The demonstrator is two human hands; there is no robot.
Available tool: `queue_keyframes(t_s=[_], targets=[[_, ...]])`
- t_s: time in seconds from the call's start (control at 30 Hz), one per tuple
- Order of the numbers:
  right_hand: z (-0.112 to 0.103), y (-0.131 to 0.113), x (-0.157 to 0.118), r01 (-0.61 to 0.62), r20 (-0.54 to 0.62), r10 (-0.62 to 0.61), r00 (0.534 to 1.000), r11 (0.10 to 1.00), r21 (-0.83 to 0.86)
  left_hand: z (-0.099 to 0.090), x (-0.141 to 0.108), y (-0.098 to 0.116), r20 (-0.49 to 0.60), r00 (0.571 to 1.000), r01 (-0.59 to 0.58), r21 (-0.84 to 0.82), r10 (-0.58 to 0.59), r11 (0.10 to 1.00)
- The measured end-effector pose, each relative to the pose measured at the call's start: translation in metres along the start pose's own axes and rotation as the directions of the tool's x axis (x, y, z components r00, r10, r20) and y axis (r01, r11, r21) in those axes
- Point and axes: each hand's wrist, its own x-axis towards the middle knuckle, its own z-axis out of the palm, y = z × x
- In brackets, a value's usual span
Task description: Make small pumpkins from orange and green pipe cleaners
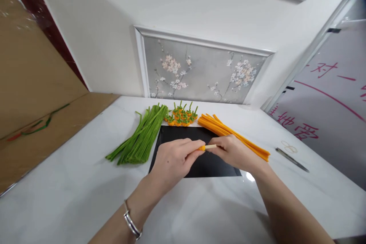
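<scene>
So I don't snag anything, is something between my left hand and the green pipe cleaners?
Nothing visible stands between your left hand and the green pipe cleaners, just the flat black mat and white tabletop.

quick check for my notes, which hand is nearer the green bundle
Left. The left hand is just right of the green bundle, over the black mat; the right hand is farther right.
</scene>
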Motion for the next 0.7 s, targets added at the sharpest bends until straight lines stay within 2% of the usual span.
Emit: queue_keyframes(t_s=[0.13,0.27,0.7], targets=[[-0.001,-0.008,-0.005,0.08,0.153,-0.074,0.985,0.996,-0.033,-0.003,0.002,0.0,-0.015,0.995,0.103,-0.047,-0.103,0.994],[-0.002,-0.017,-0.01,0.091,0.219,-0.078,0.973,0.995,-0.048,-0.003,0.002,-0.003,-0.017,0.982,0.187,-0.071,-0.189,0.98],[-0.025,-0.038,-0.022,0.188,0.182,-0.16,0.97,0.971,-0.145,0.002,-0.001,-0.005,0.069,0.98,0.187,-0.022,-0.185,0.982]])
